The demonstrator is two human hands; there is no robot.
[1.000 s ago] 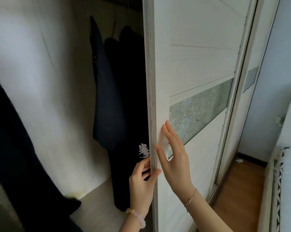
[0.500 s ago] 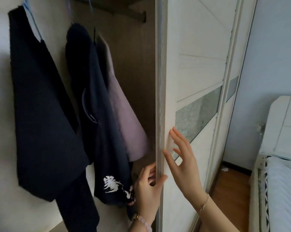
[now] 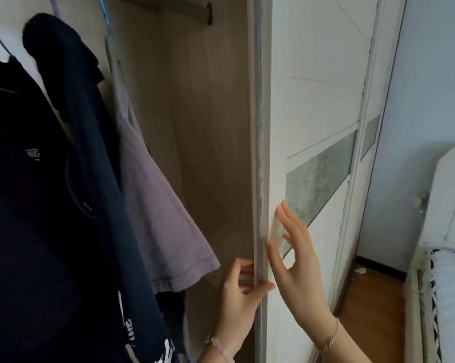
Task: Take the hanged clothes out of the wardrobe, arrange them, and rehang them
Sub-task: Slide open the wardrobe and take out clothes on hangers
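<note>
Dark navy garments hang on hangers inside the open wardrobe, at the left of my view. A mauve T-shirt hangs just beside them on the right, and all of it is under the rail. The left hand curls round the edge of the sliding door, thumb on the front, fingers tucked behind. The right hand lies flat on the door face, fingers straight and slightly spread. A bed is at far right.
</note>
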